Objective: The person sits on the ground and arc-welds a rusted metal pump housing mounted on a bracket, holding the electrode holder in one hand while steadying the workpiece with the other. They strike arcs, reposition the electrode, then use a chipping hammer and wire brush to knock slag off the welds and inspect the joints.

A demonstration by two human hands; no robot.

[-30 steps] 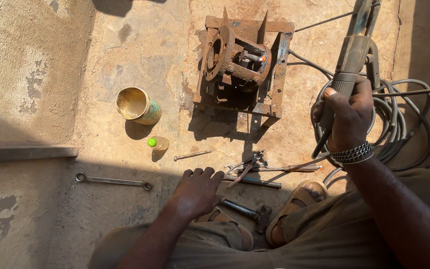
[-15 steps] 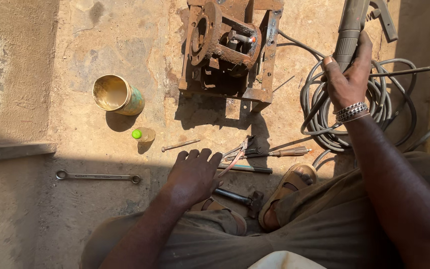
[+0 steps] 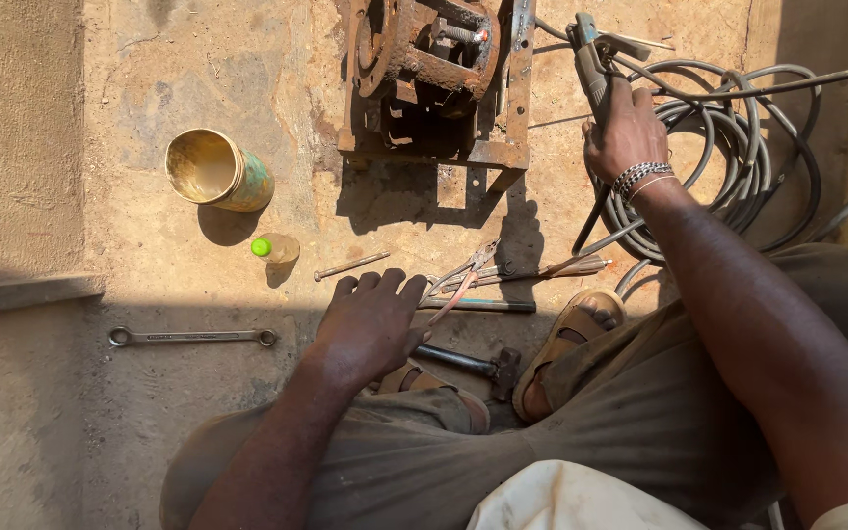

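The right hand (image 3: 628,128) gripped the welding electrode holder (image 3: 589,54) beside the rusty metal frame (image 3: 434,79), best held steady, while the left hand (image 3: 370,319) rested open and empty near the pliers (image 3: 463,275).

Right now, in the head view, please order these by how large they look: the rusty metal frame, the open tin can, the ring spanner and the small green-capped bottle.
1. Rusty metal frame, largest, though cut off at the top.
2 and 3. Open tin can and ring spanner: unsure; the spanner is longer, the can bulkier.
4. Green-capped bottle, smallest.
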